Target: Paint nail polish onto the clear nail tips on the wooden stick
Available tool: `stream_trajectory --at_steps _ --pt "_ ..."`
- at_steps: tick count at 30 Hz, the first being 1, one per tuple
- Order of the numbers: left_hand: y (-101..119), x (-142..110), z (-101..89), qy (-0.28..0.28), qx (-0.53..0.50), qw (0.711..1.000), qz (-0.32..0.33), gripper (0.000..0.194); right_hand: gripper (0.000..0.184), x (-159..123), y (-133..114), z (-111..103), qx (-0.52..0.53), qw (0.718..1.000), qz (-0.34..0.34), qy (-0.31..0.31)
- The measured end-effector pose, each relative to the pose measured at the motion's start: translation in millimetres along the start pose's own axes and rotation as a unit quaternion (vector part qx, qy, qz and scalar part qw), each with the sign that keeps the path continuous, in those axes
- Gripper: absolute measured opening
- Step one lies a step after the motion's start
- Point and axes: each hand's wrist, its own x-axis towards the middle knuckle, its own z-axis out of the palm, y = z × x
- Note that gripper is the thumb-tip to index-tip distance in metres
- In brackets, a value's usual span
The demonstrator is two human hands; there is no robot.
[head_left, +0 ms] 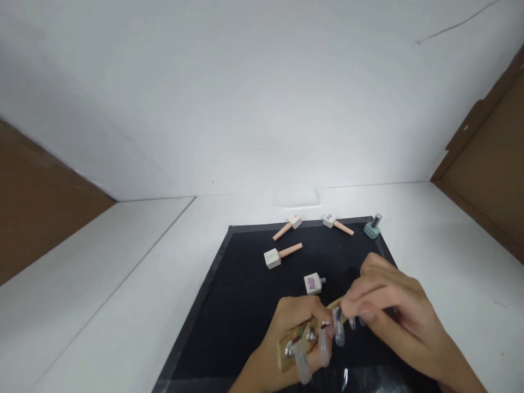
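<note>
My left hand [292, 322] is closed around a wooden strip [283, 349] that carries several clear false nail tips [302, 363] on silvery mounts. My right hand [397, 311] is pinched at the far end of the strip, close to a nail tip [339, 327] with a dark spot near its base. Between its fingers lies the pinkish cap of a nail polish brush [382, 298], mostly covered by the hand. Just beyond both hands, an uncapped white polish bottle [313, 284] with a purple label lies on the black mat [229, 305].
Three white bottles with peach caps lie farther back: one at left [273, 258], one behind it [293, 221], one at right [329, 220]. A teal bottle [372, 229] is at the mat's far right corner. White table [135, 305] surrounds the mat, with a white wall [262, 98] behind.
</note>
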Motion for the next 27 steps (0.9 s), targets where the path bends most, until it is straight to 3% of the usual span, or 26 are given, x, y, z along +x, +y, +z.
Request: stream_trajectory --at_steps 12,16,27 --pt "0.1 -0.1 1.7 -0.003 0.044 0.999 0.003 0.020 0.024 0.7 -1.5 -0.3 0.010 1.000 -0.013 -0.022" --pt "0.9 -0.1 0.1 0.000 0.021 1.000 -0.001 0.017 0.023 1.5 -1.6 -0.4 0.004 1.000 0.006 -0.008" --pt "2.4 3.2 -1.1 -0.015 -0.014 0.999 -0.026 0.017 0.025 3.8 -2.3 -2.1 0.037 0.998 -0.003 -0.047"
